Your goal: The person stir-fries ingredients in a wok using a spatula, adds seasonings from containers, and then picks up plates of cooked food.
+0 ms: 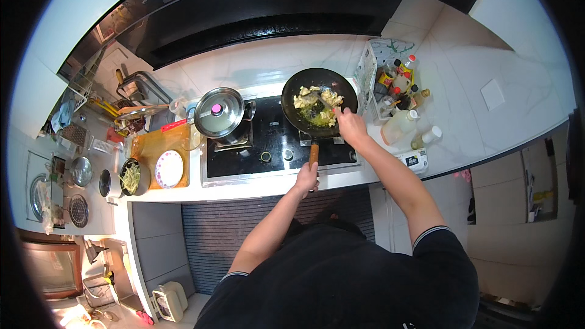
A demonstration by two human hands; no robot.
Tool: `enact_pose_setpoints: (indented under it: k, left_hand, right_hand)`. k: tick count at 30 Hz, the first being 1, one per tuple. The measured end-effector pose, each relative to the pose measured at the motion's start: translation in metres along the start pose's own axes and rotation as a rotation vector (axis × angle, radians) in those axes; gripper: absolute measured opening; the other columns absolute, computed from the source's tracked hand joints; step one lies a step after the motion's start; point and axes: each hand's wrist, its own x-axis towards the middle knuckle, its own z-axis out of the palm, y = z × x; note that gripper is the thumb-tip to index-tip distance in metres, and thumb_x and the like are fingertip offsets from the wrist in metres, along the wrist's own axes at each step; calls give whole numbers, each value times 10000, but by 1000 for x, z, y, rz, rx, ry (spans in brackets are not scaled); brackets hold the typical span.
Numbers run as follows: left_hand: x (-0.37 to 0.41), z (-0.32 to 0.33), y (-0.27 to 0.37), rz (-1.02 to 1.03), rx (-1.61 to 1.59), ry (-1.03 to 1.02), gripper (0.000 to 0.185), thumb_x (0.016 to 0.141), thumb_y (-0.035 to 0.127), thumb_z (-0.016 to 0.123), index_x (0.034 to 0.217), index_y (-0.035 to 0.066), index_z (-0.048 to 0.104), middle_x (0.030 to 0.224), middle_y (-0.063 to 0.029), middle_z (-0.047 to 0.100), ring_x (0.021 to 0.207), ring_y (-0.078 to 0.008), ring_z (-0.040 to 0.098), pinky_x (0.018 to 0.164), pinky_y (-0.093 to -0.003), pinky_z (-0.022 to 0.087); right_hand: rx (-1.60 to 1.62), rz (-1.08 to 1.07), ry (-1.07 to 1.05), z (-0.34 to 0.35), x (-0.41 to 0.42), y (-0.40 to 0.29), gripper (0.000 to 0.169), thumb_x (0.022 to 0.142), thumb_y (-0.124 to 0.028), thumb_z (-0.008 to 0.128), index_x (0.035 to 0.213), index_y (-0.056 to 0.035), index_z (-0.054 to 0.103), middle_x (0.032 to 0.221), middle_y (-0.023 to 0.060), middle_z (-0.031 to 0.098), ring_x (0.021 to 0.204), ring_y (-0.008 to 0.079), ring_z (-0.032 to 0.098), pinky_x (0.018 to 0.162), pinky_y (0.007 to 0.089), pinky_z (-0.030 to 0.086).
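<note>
My left hand (pixel 307 177) grips the wooden handle (pixel 314 153) of a dark wok (pixel 292 121) on the right burner of the black gas hob (pixel 269 139). Pale yellow pieces that look like scrambled egg (pixel 331 96) lie in the wok with yellowish oil. Over the wok's right rim, my right hand (pixel 351 127) is closed around a utensil, probably a spatula (pixel 322 99), whose far end is among the pieces. My fingers hide most of its handle. A steel pot with a glass lid (pixel 219 111) sits on the left burner.
Left of the hob, a white plate with pink dots (pixel 169 169) lies on a wooden cutting board (pixel 151 143), near a bowl of shredded pale green vegetable (pixel 131 178). Bottles (pixel 398 127) and a white basket (pixel 375 111) stand right of the wok. A range hood (pixel 274 4) hangs above.
</note>
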Motion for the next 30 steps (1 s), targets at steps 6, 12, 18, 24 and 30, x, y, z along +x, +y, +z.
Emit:
enact_pose_setpoints:
  k: [6, 12, 18, 24, 30]
  left_hand:
    - [-2, -3, -2, -1, -34, 25, 334, 1092, 402, 450, 1170, 78, 451, 909, -57, 507, 592, -127, 515, 447, -278, 444]
    - [7, -1, -10, 10, -20, 16, 356, 1089, 396, 463, 1213, 63, 444, 907, -68, 522, 581, -134, 524, 437, -286, 451]
    - [8, -2, -10, 11, -33, 22, 411, 1087, 387, 474, 1300, 36, 447, 890, -84, 548, 562, -144, 544, 421, -294, 463]
    - [9, -3, -11, 7, -54, 13, 407, 1086, 384, 474, 1311, 46, 448, 887, -78, 541, 563, -138, 537, 423, -294, 459]
    - [10, -4, -14, 14, -40, 18, 403, 1086, 386, 473, 1305, 49, 454, 884, -76, 543, 565, -138, 544, 423, -293, 460]
  right_hand:
    - [77, -57, -105, -75, -35, -5, 182, 860, -28, 630, 1018, -54, 716, 915, 202, 677, 834, 391, 712, 713, 491, 574]
    - [-27, -80, -97, -73, -35, 4, 156, 900, -64, 607, 1019, -53, 707, 904, 199, 679, 798, 387, 716, 694, 478, 580]
    - [-72, 10, 42, -49, -9, 34, 263, 919, -63, 576, 1172, -72, 647, 920, 214, 668, 759, 402, 714, 663, 491, 580]
    - [53, 32, -114, -48, -47, 24, 207, 879, -56, 615, 1068, -44, 698, 871, 230, 705, 771, 410, 716, 697, 506, 578]
    - [4, -28, -196, -123, -57, 10, 144, 868, -72, 629, 961, -36, 734, 829, 223, 713, 792, 402, 719, 707, 519, 572]
